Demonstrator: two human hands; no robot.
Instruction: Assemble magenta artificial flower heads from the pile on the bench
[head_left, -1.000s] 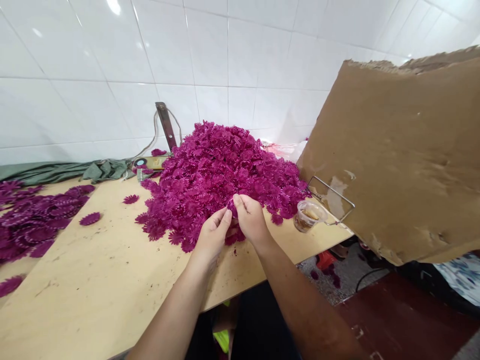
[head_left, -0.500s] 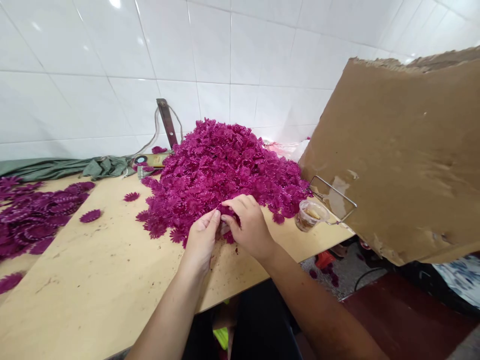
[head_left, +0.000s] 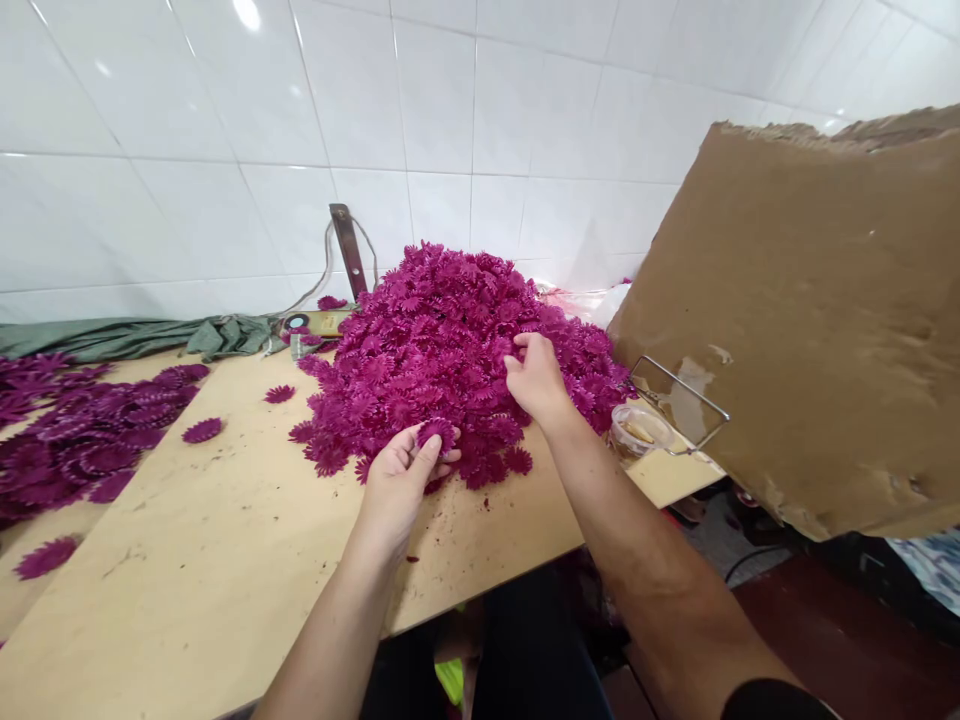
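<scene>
My left hand [head_left: 397, 480] pinches a purple artificial flower [head_left: 436, 434] between thumb and fingers, low in front of a big heap. That heap of similar purple flowers [head_left: 442, 340] rises in the middle of the table. Over the heap's right side is my right hand [head_left: 538, 378]. Its thumb and forefinger are bent and a little apart at the flowers, and I see nothing held between them.
More purple flowers [head_left: 97, 430] lie flat at the left, with single ones scattered on the wooden tabletop [head_left: 210, 560]. A clear plastic cup [head_left: 637, 430] and a bent wire frame [head_left: 694, 400] are beside a large cardboard box [head_left: 810, 320] on the right. Green cloth [head_left: 150, 338] runs along the tiled wall.
My hands were together at the heap's front edge. My right hand has moved away, up and right onto the heap, while the left stays low with a flower. The view has shifted slightly.
</scene>
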